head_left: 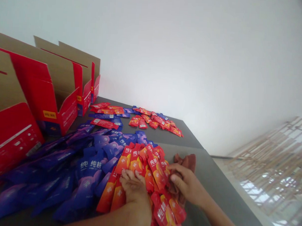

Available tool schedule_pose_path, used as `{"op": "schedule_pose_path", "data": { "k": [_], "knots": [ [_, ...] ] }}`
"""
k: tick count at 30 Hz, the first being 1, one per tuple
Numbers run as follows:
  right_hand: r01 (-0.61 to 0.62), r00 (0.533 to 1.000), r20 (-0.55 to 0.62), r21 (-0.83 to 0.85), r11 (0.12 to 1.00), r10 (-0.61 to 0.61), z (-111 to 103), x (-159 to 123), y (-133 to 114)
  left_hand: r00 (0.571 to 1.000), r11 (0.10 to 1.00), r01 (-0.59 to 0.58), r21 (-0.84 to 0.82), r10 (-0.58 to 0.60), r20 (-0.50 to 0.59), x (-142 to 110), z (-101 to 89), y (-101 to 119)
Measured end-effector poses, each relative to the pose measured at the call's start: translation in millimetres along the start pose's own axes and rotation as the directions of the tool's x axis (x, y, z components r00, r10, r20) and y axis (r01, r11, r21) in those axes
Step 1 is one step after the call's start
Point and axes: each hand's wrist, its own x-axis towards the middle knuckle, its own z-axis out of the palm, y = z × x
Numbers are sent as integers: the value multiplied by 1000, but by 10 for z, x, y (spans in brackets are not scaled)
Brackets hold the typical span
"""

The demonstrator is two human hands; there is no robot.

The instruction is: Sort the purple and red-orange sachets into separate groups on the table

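Note:
My left hand (134, 187) lies open over several red-orange sachets (120, 188), its fingertips resting on their printed fronts. To its right, my right hand (188, 184) is wrapped round a bunched brown cloth (190, 162), thumb and index finger at the right edge of the red-orange pile (157, 168). Cloth shows between those fingers and beyond the hand; the other fingers are hidden. Left of my left hand spreads a large heap of blue-purple sachets (87, 187), overlapping one another and touching the red-orange ones.
Several open red cardboard boxes (33, 84) stand in a row along the left, flaps up. Farther back on the grey table (190, 136) lie mixed red (155, 121) and blue sachets (118, 121). A white wall rises behind. Past the table's right edge is a slatted wooden structure (271, 155).

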Motion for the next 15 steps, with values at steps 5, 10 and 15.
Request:
{"op": "schedule_pose_path", "data": {
  "k": [5, 10, 15],
  "knots": [
    [27, 967, -251, 259, 966, 40, -104, 454, 136, 1000, 998, 6, 55, -8, 27, 38, 37, 37],
    [160, 982, -79, -161, 974, -174, 444, 520, 247, 999, 999, 37, 11, -37, -1, 65, 97, 57],
    [132, 976, -134, -280, 951, -175, 630, 472, 335, 998, 1000, -9, -1, 9, 56, 15, -12, 15]
  ]
}}
